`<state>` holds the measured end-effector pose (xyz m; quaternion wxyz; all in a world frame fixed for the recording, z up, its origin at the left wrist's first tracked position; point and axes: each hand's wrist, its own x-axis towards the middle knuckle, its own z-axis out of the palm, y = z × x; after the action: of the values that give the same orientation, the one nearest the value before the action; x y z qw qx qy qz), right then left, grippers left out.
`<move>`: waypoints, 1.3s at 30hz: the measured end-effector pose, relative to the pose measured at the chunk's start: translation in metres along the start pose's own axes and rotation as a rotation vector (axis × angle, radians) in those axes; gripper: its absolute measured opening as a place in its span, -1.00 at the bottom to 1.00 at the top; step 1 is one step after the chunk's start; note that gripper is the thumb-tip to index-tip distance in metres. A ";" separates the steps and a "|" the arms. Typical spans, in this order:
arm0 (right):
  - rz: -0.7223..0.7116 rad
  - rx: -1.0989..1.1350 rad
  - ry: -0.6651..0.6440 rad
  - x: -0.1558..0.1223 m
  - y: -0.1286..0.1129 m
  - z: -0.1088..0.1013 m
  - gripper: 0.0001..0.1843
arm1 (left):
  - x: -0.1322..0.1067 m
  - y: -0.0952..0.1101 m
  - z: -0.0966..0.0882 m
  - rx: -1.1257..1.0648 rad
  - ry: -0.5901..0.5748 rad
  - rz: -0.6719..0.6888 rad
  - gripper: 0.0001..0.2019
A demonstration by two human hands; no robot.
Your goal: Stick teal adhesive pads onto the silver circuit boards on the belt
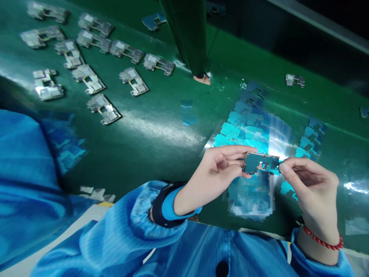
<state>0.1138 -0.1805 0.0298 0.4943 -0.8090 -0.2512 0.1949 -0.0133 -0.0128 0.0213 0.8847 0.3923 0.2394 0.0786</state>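
A small phone circuit board (252,163) with a teal face and a notch in its middle is held above the bench, roughly level. My left hand (211,175) grips its left end, thumb on the near side and fingers along the far side. At the right end, my right hand (313,184) pinches the board's edge between thumb and forefinger; a dark patch lies beside those fingertips. Whether a thin film is also in that pinch I cannot tell. Below the board lie clear sheets of blue film stickers (255,194), cut in board-like shapes.
Several bare circuit boards (96,79) are spread over the green mat (150,150) at the left. Another sticker strip (308,138) lies right. A dark green post (188,38) stands at the back. Another person's blue sleeve (25,154) is at the left edge, near more stickers (67,148).
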 end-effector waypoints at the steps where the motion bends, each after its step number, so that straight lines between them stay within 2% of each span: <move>1: 0.000 0.001 0.000 0.000 0.000 0.000 -0.94 | 0.000 0.000 0.000 0.007 0.002 -0.001 -0.69; 16: -0.010 0.016 -0.017 0.001 0.000 0.001 -0.93 | 0.000 0.000 0.002 0.258 0.055 -0.007 -0.68; 29: -0.009 -0.001 -0.019 0.001 -0.001 0.001 -0.95 | 0.001 -0.002 0.004 0.206 0.101 0.010 -0.73; 39: -0.031 0.006 -0.034 0.001 -0.004 0.002 -0.93 | -0.001 -0.004 0.005 0.261 0.163 0.004 -0.75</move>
<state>0.1129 -0.1771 0.0322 0.4953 -0.8002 -0.2715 0.2016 -0.0121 -0.0194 0.0216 0.8036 0.4967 0.3180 0.0801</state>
